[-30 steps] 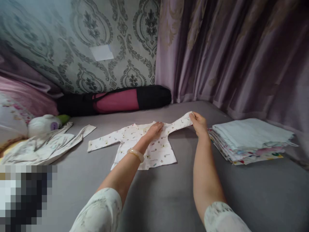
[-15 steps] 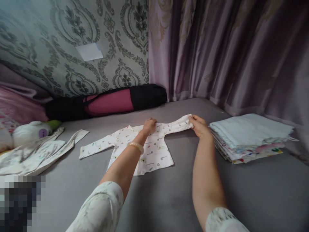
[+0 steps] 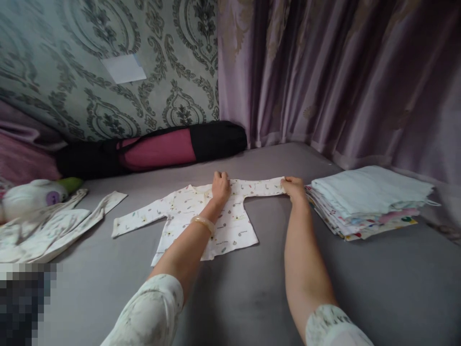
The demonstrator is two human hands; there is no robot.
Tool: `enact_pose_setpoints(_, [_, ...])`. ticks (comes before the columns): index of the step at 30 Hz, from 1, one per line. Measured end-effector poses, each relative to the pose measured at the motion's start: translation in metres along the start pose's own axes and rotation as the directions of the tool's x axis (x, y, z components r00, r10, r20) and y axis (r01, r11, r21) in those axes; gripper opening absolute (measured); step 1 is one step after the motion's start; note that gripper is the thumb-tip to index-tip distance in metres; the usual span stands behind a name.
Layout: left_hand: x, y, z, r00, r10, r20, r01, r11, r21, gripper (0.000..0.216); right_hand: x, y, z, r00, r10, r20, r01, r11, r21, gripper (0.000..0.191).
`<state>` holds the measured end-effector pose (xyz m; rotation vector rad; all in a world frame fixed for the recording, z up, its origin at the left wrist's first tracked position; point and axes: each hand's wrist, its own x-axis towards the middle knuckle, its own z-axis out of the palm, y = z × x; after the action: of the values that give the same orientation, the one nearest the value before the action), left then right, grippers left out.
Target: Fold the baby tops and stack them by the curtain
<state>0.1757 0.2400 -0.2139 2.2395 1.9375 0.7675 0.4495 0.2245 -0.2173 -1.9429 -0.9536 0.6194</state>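
A small white long-sleeved baby shirt (image 3: 234,230) with a scattered print lies spread on the grey bed sheet, both sleeves stretched sideways. My left hand (image 3: 221,186), with a pale bangle (image 3: 203,223) on its wrist, is closed on the shirt near the shoulder by the neckline; its fingertips are partly hidden. At the end of the right-side sleeve, my right hand (image 3: 293,187) pinches the cuff. My left forearm crosses over the shirt's front and covers part of it.
Folded cloths (image 3: 370,192) are stacked on the right. A black and magenta long bag (image 3: 158,150) lies along the wall. On the left are a white plush toy (image 3: 30,199) and pale printed clothing (image 3: 72,226). Purple curtains (image 3: 306,72) hang behind the bed.
The right-side sleeve was slightly raised and bunched; now it lies flatter and straighter. My right hand has lowered a little with the cuff, and my left hand's fingers have curled more.
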Motion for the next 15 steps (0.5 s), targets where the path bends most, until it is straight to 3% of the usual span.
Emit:
enact_pose_setpoints(2, [-0.004,-0.001,-0.003,0.993,0.114,0.028,-0.114,0.993,-0.006,0.022,-0.002,-0.002,-0.001,1.000,-0.005,-0.002,0.005,1.000,-0.002,0.024])
enact_pose_setpoints(5, [-0.013,-0.005,-0.005,0.943,0.319,0.091,-0.313,0.947,-0.078,0.027,-0.005,-0.006,-0.001,1.000,-0.010,0.004,0.010,1.000,0.006,0.025])
enact_pose_setpoints(7, [-0.019,-0.008,-0.004,0.915,0.388,0.107,-0.375,0.918,-0.126,0.028,-0.009,-0.010,-0.001,1.000,-0.012,0.011,0.012,0.999,0.050,0.024])
enact_pose_setpoints(10, [-0.026,-0.012,-0.001,0.899,0.405,0.168,-0.388,0.913,-0.127,0.036,-0.018,-0.024,-0.002,0.999,0.003,0.038,-0.011,0.974,0.228,0.022])
enact_pose_setpoints(15, [-0.026,-0.010,-0.003,0.873,0.291,0.392,-0.278,0.956,-0.092,0.057,-0.036,-0.057,-0.004,0.993,0.028,0.111,-0.080,0.864,0.497,0.011])
